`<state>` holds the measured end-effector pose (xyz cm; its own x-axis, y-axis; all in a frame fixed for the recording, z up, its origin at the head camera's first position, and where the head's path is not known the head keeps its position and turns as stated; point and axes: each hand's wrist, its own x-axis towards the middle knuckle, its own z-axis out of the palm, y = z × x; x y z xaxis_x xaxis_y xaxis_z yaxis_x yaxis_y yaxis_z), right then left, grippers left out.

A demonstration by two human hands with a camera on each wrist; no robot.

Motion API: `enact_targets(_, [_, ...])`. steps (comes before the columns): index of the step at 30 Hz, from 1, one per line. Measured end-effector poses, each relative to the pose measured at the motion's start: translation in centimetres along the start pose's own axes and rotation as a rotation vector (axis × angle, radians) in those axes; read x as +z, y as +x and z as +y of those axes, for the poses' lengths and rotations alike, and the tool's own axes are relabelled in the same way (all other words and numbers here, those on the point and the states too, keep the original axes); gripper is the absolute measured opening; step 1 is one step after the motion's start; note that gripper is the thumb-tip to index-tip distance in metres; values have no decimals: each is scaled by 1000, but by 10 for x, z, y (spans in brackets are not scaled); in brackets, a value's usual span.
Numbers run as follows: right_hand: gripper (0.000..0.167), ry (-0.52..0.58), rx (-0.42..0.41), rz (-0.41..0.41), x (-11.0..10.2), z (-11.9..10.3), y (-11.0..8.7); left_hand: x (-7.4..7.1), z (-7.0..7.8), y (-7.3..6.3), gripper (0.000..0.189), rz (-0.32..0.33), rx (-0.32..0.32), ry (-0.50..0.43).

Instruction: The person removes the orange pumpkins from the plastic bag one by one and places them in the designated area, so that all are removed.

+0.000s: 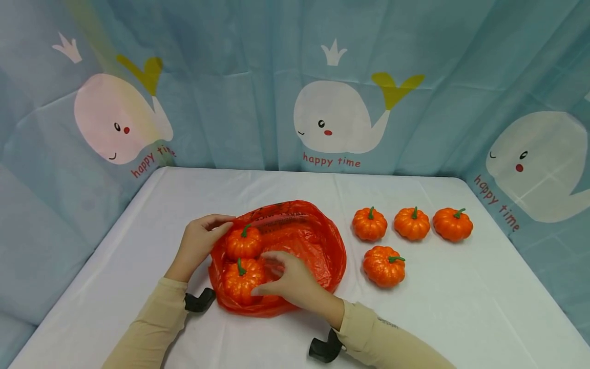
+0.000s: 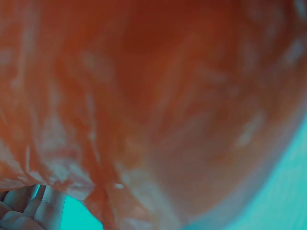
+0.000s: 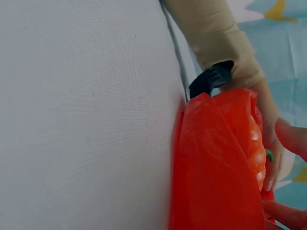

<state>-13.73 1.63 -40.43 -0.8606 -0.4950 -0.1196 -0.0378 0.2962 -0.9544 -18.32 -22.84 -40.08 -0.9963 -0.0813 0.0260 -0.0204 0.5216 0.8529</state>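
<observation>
A red plastic bag [image 1: 333,256] lies spread wide on the table with its mouth up. Inside its left part sit two small orange pumpkins with green stems: a rear pumpkin [image 1: 243,243] and a front pumpkin [image 1: 239,285]. My left hand [image 1: 199,241] pinches the bag's left rim between thumb and fingers. Over the bag, my right hand [image 1: 292,279] is at the right side of the front pumpkin, thumb and fingers spread apart. In the left wrist view the blurred bag [image 2: 144,96] hides most of the hand; a few fingers [image 2: 29,211] show at the lower left.
To the right of the bag, a row of three pumpkins [image 1: 412,224] stands on the white table [image 1: 465,297], with another pumpkin [image 1: 384,266] tilted in front. A blue curtain [image 1: 258,102] with whale prints rises behind the table. Black wrist mounts [image 1: 200,300] sit below both forearms.
</observation>
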Motion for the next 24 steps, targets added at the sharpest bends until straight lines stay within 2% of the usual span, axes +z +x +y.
enact_targets(11, [71, -63, 52, 4, 8, -1, 5, 0, 1, 0, 38, -7, 5, -5])
enact_targets(24, [73, -190, 56, 12, 14, -1, 6, 0, 0, 0, 38, -7, -7, 5])
